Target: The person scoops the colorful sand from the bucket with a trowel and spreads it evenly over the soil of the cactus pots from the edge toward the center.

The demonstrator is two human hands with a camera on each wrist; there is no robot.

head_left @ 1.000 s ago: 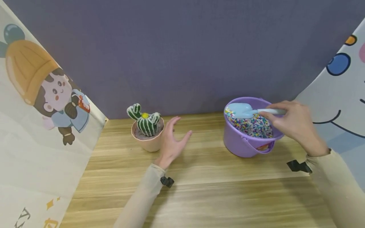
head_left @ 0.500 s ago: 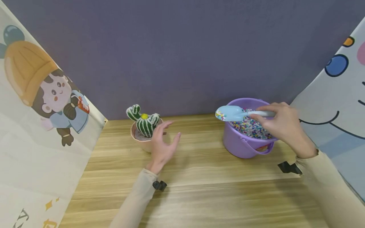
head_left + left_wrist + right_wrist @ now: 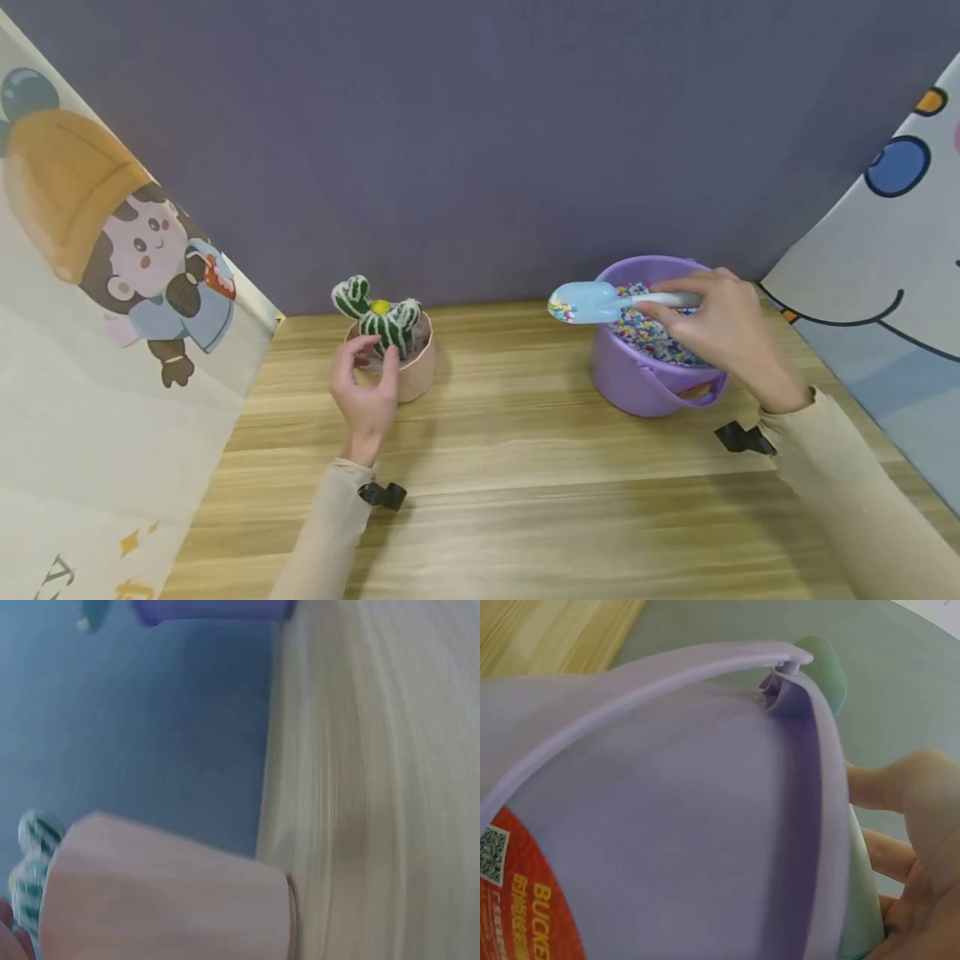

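My right hand (image 3: 731,333) grips the handle of a light blue toy shovel (image 3: 588,302). Its scoop, carrying some colourful beads (image 3: 561,310) at the tip, juts out past the left rim of a purple bucket (image 3: 633,387). Inside the bucket lie many more small beads (image 3: 652,337). At the left, a knitted green cactus (image 3: 384,333) with a yellow top stands in a peach pot (image 3: 418,379). My left hand (image 3: 366,400) is at the front of this pot, thumb and fingers apart, the fingertips overlapping the rim and cactus in the head view.
A wood-grain tabletop (image 3: 525,500) runs up to a grey-blue back panel (image 3: 480,150). Printed cartoon panels close off the left side (image 3: 67,400) and right side (image 3: 922,250). The bucket's handle (image 3: 686,400) hangs down at its front.
The shovel has moved left out of the bucket, from over the beads to beyond the rim. My left hand has shifted left from the pot's right side to its front.
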